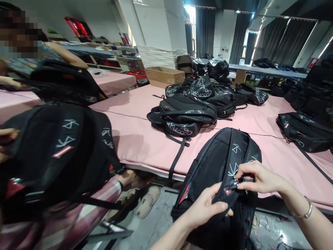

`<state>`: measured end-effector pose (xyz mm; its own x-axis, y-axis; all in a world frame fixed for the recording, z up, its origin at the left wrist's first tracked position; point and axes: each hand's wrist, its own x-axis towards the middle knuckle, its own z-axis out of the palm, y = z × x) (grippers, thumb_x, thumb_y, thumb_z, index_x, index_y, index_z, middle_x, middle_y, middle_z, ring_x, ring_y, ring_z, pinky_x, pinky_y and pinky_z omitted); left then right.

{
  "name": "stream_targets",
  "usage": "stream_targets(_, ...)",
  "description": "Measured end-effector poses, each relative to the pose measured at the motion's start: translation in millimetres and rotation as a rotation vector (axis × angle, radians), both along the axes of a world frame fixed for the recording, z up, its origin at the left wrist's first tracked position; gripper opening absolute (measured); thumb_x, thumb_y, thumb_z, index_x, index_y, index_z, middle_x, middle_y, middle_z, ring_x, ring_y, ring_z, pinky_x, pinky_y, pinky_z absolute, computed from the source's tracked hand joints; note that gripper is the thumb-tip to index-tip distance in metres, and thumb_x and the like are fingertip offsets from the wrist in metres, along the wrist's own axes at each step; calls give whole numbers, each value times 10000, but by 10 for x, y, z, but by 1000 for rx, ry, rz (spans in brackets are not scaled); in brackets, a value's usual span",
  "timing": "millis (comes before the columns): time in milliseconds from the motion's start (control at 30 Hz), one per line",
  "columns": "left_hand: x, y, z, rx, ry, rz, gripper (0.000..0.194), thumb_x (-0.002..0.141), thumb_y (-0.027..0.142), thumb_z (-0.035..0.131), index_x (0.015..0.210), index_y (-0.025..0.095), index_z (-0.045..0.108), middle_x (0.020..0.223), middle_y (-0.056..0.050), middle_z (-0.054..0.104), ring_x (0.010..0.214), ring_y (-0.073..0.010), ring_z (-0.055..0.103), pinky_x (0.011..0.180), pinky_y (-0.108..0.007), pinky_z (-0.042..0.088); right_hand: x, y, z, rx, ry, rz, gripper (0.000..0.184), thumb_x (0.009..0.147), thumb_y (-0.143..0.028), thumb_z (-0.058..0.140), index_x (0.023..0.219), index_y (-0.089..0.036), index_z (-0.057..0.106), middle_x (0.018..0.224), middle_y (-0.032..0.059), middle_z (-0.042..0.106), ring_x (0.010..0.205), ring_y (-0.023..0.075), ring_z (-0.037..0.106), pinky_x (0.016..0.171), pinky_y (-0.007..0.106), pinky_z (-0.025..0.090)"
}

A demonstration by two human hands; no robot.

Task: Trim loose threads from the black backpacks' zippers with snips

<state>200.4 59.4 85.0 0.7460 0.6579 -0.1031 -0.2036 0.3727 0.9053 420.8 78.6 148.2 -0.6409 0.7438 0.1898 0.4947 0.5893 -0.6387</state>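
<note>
A black backpack (205, 163) with white scribble prints leans against the table edge in front of me, its upper part on the pink cloth. My left hand (208, 206) is closed on its shoulder strap (231, 158), thumb on top, close to a small red label (228, 190). Just right of that label, my right hand (256, 177) pinches a small dark tool (244, 179) with a shiny tip. The tip meets the strap; its exact kind is too small and covered to make out.
More black backpacks (187, 111) are piled on the pink-covered table (137, 139), others at the right (307, 130). At left a seated co-worker handles a black backpack (44, 146); another person stands behind with one. A cardboard box (163, 76) stands by the pillar.
</note>
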Motion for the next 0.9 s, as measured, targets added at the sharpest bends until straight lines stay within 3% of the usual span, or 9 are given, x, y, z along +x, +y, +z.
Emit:
stream_targets(200,-2,31,-25,14,-14,-14,579,699,343,681,1220,189,483,871,-37,618,693,-142,616,633,-236,456,-12,-33,4,10,-22,53,200,853,-359,551,841,-168,609,723,17,631,627,114,546,583,227,376)
stream_targets(400,-3,45,-17,30,4,13,601,691,339,687,1232,181,477,807,-17,623,665,-135,603,612,-225,440,26,-41,89,-23,-52,-29,207,847,-364,560,833,-165,614,680,3,615,580,102,521,538,213,354)
stream_targets(567,-1,25,19,67,38,20,546,720,323,658,1220,184,491,811,-8,604,674,-124,598,591,-206,430,19,-11,150,-68,-91,2,197,842,-359,567,834,-167,607,722,1,626,596,97,521,547,204,359)
stream_targets(900,9,27,14,49,32,22,499,715,293,662,1179,174,522,792,-1,592,669,-119,606,595,-196,437,-24,49,28,3,-73,70,169,834,-336,579,832,-170,611,714,9,618,637,118,545,590,229,374)
